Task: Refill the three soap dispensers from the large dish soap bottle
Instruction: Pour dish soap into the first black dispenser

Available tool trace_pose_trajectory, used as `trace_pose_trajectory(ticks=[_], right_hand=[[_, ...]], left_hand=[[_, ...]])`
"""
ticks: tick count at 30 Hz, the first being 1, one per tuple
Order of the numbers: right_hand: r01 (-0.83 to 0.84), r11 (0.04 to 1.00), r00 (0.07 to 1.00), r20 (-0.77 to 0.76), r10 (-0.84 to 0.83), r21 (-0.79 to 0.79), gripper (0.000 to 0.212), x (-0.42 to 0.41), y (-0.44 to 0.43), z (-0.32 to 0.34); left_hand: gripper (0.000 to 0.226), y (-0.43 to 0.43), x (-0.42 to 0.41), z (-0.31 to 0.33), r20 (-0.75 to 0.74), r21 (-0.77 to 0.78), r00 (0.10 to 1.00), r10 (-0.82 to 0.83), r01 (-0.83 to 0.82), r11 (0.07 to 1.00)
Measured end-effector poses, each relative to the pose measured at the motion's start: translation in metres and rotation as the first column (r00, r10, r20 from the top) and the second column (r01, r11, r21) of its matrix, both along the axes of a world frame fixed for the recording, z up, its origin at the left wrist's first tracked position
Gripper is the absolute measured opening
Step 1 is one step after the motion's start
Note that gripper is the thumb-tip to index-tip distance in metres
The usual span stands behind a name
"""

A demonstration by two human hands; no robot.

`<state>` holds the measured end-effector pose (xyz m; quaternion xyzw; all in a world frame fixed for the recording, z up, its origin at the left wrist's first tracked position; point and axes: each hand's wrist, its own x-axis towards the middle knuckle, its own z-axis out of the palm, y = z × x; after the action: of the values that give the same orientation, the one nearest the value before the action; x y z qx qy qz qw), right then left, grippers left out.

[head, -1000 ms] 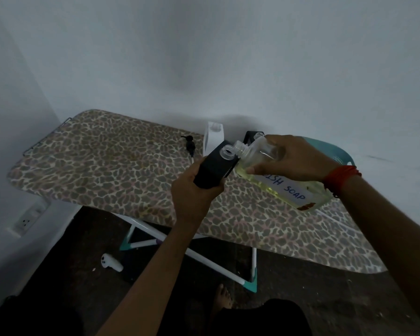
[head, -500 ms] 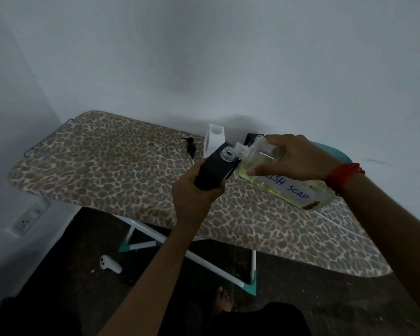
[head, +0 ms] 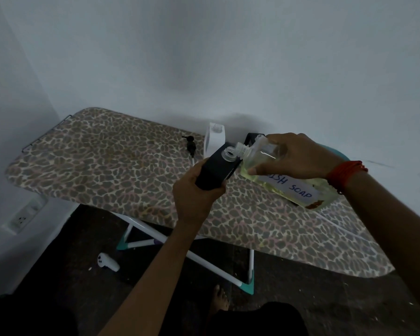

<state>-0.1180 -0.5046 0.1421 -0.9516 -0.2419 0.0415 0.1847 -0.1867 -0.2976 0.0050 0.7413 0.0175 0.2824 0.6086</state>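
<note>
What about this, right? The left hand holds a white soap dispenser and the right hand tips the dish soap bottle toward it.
Not quite. In the head view the left hand holds a black dispenser, not a white one; the white dispenser stands on the ironing board. The right hand does tip the dish soap bottle toward it.

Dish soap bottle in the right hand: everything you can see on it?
The dish soap bottle is clear plastic, part full of pale yellow liquid, with a white handwritten DISH SOAP label. Cap off, threaded neck bare. It lies tipped nearly sideways above the ironing board, neck next to the open mouth of the black dispenser. The right hand grips its upper part. No stream visible.
</note>
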Motion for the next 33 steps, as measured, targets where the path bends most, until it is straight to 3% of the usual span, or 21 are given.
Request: trace_pose_trajectory(ticks=[13, 33], right_hand=[[-0.034, 0.999, 0.999, -0.027, 0.034, -0.008, 0.032, -0.005, 0.009, 0.011], [-0.033, 0.999, 0.999, -0.039, 0.031, -0.038, 0.032, -0.01, 0.015, 0.022]], left_hand=[[0.05, 0.01, 0.004, -0.003, -0.023, 0.022, 0.999, -0.044, 0.044, 0.999], [0.049, 0.014, 0.003, 0.002, -0.021, -0.01, 0.996, -0.083, 0.083, 0.996]])
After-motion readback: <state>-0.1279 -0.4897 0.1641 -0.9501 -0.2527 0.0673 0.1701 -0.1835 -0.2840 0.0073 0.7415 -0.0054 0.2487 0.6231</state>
